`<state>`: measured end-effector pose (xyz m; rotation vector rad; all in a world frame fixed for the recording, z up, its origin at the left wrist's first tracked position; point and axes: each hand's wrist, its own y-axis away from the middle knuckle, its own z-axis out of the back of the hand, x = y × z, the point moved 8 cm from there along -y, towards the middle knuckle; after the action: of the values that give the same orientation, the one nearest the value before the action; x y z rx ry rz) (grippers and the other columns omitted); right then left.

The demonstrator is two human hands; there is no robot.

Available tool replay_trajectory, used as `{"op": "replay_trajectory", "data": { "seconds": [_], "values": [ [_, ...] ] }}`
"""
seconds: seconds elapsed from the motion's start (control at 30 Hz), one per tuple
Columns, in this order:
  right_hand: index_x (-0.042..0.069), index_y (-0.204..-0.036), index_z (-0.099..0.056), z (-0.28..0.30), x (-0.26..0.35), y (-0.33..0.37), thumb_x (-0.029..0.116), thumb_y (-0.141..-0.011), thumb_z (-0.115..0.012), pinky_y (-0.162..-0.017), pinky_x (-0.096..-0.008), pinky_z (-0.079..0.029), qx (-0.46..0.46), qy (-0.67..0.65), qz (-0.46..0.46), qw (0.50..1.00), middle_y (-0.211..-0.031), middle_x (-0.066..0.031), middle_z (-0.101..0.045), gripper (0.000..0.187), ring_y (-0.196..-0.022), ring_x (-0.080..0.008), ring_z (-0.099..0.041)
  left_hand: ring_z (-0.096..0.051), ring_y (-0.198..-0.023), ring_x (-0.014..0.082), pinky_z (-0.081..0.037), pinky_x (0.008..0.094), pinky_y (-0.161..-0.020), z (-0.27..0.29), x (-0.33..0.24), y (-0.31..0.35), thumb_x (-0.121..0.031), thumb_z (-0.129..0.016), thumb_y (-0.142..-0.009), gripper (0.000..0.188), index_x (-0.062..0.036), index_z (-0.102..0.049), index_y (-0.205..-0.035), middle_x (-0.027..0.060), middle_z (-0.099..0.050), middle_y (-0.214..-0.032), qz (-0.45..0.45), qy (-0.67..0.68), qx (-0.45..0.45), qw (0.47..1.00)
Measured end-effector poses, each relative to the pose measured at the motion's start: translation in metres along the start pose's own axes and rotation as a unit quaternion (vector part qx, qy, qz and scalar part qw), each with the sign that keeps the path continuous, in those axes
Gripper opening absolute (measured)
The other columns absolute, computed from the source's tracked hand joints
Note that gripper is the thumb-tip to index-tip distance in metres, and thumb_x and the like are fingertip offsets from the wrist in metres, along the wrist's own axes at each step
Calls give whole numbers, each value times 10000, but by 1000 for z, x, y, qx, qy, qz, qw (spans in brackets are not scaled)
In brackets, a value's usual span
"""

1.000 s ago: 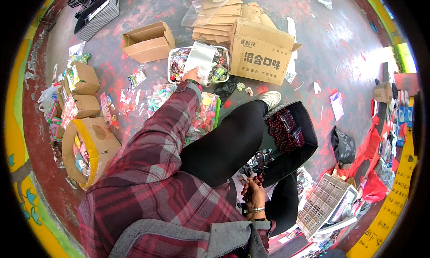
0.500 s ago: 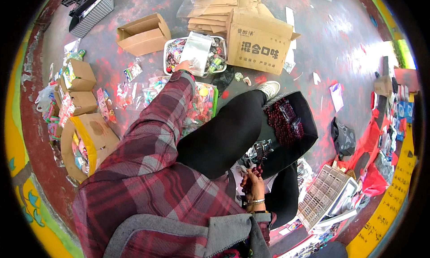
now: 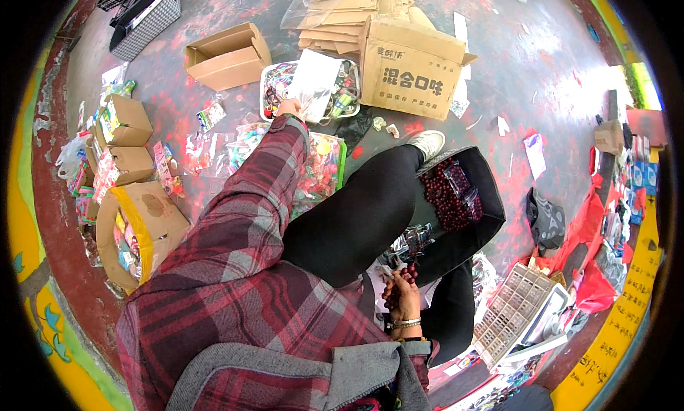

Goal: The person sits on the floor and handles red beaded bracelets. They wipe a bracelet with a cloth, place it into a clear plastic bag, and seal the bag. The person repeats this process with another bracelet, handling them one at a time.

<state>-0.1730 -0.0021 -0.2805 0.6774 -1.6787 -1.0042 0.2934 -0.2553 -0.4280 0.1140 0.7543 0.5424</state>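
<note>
My left hand (image 3: pixel 291 109) is stretched far forward, its fingers closed at the near edge of a stack of clear plastic bags (image 3: pixel 315 76). The stack lies on a white basket (image 3: pixel 266 109) of colourful small items. Close to my body, my right hand (image 3: pixel 406 302) is closed round a string of dark red beads (image 3: pixel 390 295), part of which hangs out between the fingers. Just beyond it stands a black fabric bin (image 3: pixel 488 190) with many more dark red bead strings (image 3: pixel 447 201) and small clear packets (image 3: pixel 417 238) inside.
A green-rimmed tray (image 3: pixel 343 161) of colourful packets sits beside my leg. Ahead are an open cardboard box (image 3: pixel 228 58), a large carton (image 3: pixel 410 69) and flattened cardboard (image 3: pixel 335 19). More boxes (image 3: pixel 160 211) stand at left; a beige plastic crate (image 3: pixel 513 311) is at right.
My left hand has shifted slightly at the plastic bags, and the top one looks whiter and a little raised. My right hand stays on the beads almost unmoved.
</note>
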Motion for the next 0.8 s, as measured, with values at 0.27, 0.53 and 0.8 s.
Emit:
{"op": "replay_trajectory", "data": {
  "seconds": [0.27, 0.53, 0.8],
  "values": [
    [77, -828, -545, 2, -1, 0, 134, -819, -559, -423, -245, -414, 10, 4, 5, 1000, -592, -21, -534, 59, -458, -124, -490, -432, -1115, 368, -322, 507, -977, -75, 98, -59, -18, -419, -690, 156, -13, -456, -842, 169, -477, -1093, 18, 553, 19, 833],
    [68, -827, -536, 11, -1, 2, 121, -817, -551, -417, -248, -415, 8, -13, 31, 999, -592, -31, -530, 56, -449, -130, -484, -591, -943, 298, -459, 400, -829, -27, 4, -14, -258, -530, -802, 281, -68, -611, -992, 158, -620, -1006, -62, -201, 113, 971],
    [72, -849, -525, 4, -4, 3, 108, -826, -540, -413, -251, -410, 52, -20, 31, 998, -599, -33, -527, 46, -447, -139, -484, -619, -899, 233, -483, 325, -768, 12, 35, -8, -237, -625, -753, 278, -121, -653, -1004, 88, -651, -980, -20, -263, 243, 934]
  ]
}}
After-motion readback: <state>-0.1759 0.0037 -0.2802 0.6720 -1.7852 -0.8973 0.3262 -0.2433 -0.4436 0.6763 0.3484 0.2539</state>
